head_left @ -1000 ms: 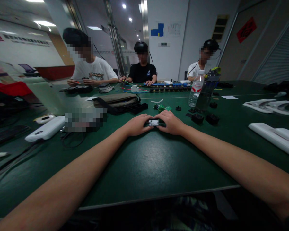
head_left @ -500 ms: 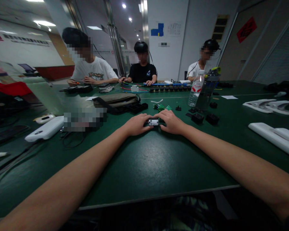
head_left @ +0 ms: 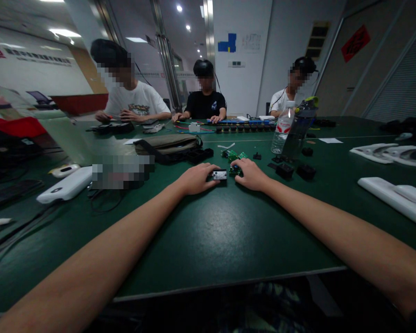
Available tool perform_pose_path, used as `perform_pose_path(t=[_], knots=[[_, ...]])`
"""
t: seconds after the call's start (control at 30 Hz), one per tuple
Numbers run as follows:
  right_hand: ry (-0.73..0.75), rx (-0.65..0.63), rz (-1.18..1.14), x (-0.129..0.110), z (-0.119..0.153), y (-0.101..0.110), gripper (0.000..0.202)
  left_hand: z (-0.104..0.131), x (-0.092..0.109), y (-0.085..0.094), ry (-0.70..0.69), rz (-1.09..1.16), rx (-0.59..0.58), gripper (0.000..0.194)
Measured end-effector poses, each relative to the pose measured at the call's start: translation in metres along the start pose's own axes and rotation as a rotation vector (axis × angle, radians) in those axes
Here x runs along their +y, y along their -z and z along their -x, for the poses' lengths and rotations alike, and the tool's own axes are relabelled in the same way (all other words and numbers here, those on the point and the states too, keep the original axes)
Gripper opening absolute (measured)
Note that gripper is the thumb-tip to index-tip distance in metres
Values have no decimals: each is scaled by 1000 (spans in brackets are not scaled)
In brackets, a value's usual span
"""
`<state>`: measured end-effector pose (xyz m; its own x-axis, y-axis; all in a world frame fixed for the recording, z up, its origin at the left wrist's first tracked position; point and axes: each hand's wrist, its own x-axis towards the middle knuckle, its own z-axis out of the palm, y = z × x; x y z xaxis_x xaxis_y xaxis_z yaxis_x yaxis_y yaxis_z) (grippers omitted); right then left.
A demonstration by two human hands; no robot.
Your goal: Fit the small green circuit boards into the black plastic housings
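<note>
My left hand (head_left: 198,179) is closed at the left end of a small black module with a white label (head_left: 219,175), pinched between thumb and fingers just over the green table. My right hand (head_left: 250,174) is a short way to the right, apart from the module. Its thumb and fingers curl around a small green circuit board (head_left: 235,170), partly hidden by the fingers. More green circuit boards (head_left: 241,156) lie just behind that hand.
Black plastic parts (head_left: 284,170) and a water bottle (head_left: 282,129) stand to the right. White curved pieces (head_left: 384,152) and a white slab (head_left: 391,200) lie farther right. A grey bag (head_left: 169,144) and a white power bank (head_left: 65,186) are left. Three people sit opposite.
My right hand has left the labelled module and moved slightly right, around a green circuit board. My left hand still holds the module, nearly in place.
</note>
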<state>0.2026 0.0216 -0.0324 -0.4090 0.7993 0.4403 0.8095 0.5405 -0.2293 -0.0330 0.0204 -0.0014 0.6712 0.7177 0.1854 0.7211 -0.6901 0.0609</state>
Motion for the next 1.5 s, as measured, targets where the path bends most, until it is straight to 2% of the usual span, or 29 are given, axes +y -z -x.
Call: perform_pose_path(t=[0.5,1.5], knots=[[87,-28,-53,-4,0,1,30,0,-1,-1,0,10,3,48],[73,-23,-17,-5,1,0,28,-1,-2,-2,-1,14,-2,49]])
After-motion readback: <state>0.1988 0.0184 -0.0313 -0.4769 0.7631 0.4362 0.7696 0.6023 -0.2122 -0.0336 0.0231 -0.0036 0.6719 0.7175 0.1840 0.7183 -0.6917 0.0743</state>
